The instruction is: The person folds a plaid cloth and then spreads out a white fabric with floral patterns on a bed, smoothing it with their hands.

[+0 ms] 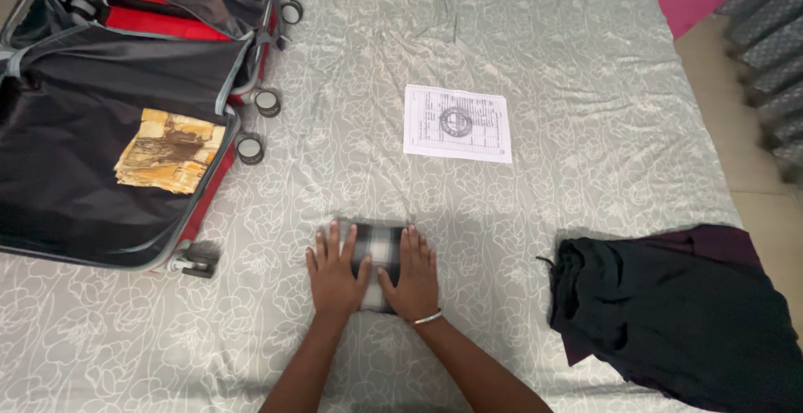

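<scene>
Pressing a folded plaid cloth [375, 256] flat on the bed [585, 70].
My left hand [335, 272] and right hand [412, 275] lay open, palms down, on either side of it; an open suitcase [100, 170] sat to the left, dark clothes [677, 312] to the right, a paper sheet [457, 123] beyond.

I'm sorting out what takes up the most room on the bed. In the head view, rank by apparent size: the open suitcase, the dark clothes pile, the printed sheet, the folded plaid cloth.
1. Open suitcase
2. Dark clothes pile
3. Printed sheet
4. Folded plaid cloth, partly hidden under both hands, so its full size is unsure.
</scene>
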